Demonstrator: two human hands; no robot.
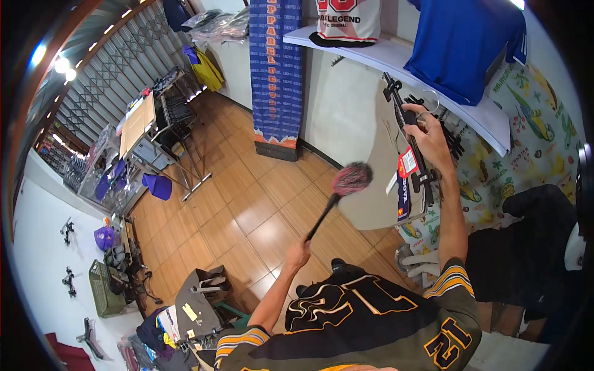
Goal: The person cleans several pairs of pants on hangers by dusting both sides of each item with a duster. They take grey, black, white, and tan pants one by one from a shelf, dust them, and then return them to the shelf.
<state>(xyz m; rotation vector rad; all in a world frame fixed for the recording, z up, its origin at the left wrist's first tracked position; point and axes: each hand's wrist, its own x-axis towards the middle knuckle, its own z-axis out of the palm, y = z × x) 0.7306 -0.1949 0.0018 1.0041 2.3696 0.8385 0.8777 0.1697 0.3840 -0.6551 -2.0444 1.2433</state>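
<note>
My left hand (299, 251) grips the thin black handle of a duster, whose fluffy pink-and-black head (351, 178) rests against a beige garment (368, 136). The garment hangs from a black hanger (408, 123), and my right hand (428, 135) holds that hanger up near its top. A red tag (407, 162) and a blue label dangle from the hanger just below my right hand. More black hangers bunch behind that hand. I wear a dark jersey with striped sleeves and the number 12.
A white shelf (383, 54) above carries a blue shirt (464, 43) and a white printed jersey (346, 21). A blue banner (275, 68) stands on the wooden floor (247, 210). Tables with goods and a green basket (105, 287) sit at left. A dark-clothed figure (526, 247) is at right.
</note>
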